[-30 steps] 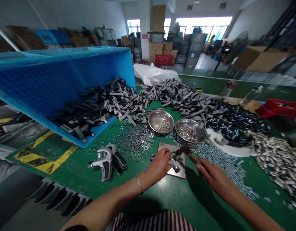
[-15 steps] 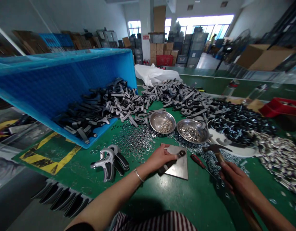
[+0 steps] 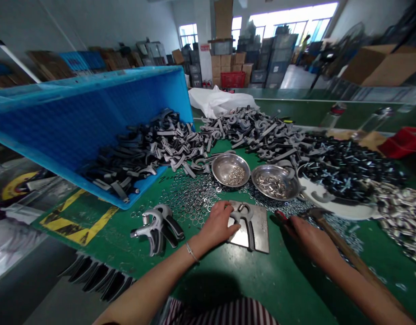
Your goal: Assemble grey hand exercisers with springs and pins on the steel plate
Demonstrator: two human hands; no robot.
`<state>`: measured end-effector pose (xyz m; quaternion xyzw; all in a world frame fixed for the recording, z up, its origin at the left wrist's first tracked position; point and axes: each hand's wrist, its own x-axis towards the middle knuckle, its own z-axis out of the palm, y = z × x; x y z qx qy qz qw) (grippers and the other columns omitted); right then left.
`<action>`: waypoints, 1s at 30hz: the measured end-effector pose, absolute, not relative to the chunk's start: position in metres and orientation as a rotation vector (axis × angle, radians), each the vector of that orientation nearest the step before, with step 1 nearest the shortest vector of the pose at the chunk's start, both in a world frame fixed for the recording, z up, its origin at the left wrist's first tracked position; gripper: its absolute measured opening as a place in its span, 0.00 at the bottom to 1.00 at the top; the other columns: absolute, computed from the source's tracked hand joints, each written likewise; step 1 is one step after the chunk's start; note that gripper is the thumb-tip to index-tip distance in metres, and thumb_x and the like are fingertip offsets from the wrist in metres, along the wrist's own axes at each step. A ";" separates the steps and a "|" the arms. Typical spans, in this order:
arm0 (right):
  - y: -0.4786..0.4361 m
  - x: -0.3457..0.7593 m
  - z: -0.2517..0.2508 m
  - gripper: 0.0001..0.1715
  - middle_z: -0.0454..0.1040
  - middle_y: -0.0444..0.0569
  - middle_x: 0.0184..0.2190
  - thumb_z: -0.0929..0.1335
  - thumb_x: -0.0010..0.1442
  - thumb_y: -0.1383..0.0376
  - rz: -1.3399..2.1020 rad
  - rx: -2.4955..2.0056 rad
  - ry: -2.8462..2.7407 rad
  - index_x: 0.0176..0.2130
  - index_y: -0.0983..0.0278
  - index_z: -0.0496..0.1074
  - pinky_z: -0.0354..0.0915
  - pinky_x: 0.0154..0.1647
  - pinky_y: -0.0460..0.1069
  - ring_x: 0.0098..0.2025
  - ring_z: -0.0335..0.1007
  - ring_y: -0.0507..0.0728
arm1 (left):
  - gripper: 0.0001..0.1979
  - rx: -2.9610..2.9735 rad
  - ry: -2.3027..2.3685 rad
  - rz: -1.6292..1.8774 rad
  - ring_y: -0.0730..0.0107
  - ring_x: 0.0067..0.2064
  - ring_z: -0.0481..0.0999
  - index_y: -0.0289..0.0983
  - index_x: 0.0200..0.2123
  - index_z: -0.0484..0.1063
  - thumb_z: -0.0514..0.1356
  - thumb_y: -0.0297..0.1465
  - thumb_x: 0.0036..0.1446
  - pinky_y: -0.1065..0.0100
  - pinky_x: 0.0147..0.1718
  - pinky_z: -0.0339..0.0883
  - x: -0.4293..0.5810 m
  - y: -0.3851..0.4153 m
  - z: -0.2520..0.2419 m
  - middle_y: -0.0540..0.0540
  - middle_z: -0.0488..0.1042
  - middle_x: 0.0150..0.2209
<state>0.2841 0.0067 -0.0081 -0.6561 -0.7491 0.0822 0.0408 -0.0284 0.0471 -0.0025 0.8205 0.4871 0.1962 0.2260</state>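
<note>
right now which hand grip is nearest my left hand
The grey-and-black spring hand grip on the steel plate, right beside your left hand; the other grips lie off the plate on the green mat, further left.

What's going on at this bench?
A person is working at a green bench with bare hands. Their left hand is against a hand grip exerciser lying on a steel plate; their right hand is at a wooden-handled hammer. Steel bowls and loose washers lie nearby, and dark handles spill from a tipped blue crate.
</note>
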 end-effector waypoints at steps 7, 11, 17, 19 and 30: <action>0.028 0.216 0.025 0.15 0.79 0.49 0.32 0.64 0.65 0.50 0.955 -1.507 -1.430 0.42 0.57 0.64 0.72 0.36 0.55 0.32 0.77 0.60 | 0.21 2.170 1.316 0.559 0.54 0.54 0.64 0.36 0.49 0.67 0.67 0.35 0.54 0.54 0.57 0.61 -0.024 0.047 -0.008 0.41 0.67 0.50; 0.043 0.171 0.008 0.15 0.79 0.48 0.34 0.63 0.66 0.49 1.052 -1.395 -1.287 0.42 0.56 0.61 0.75 0.35 0.57 0.31 0.78 0.60 | 0.20 2.154 1.283 0.565 0.54 0.55 0.64 0.38 0.50 0.67 0.66 0.34 0.56 0.55 0.57 0.61 -0.025 0.048 -0.007 0.42 0.69 0.50; 0.055 0.166 -0.009 0.14 0.80 0.48 0.35 0.63 0.67 0.49 1.072 -1.424 -1.380 0.42 0.55 0.62 0.74 0.37 0.57 0.33 0.78 0.61 | 0.29 2.099 1.247 0.569 0.52 0.59 0.63 0.38 0.59 0.61 0.65 0.34 0.56 0.52 0.61 0.57 -0.026 0.052 -0.011 0.40 0.68 0.56; 0.055 0.168 -0.009 0.14 0.79 0.48 0.35 0.62 0.67 0.49 1.091 -1.414 -1.373 0.42 0.55 0.61 0.74 0.37 0.56 0.33 0.78 0.61 | 0.30 2.095 1.237 0.572 0.52 0.59 0.63 0.37 0.60 0.61 0.65 0.34 0.56 0.53 0.61 0.57 -0.026 0.054 -0.013 0.40 0.68 0.56; 0.062 0.154 -0.007 0.18 0.80 0.56 0.35 0.61 0.67 0.53 0.604 -1.555 -1.893 0.44 0.64 0.70 0.72 0.37 0.54 0.35 0.78 0.63 | 0.27 2.108 1.230 0.566 0.53 0.56 0.65 0.38 0.58 0.62 0.64 0.34 0.57 0.52 0.59 0.59 -0.026 0.054 -0.014 0.40 0.69 0.54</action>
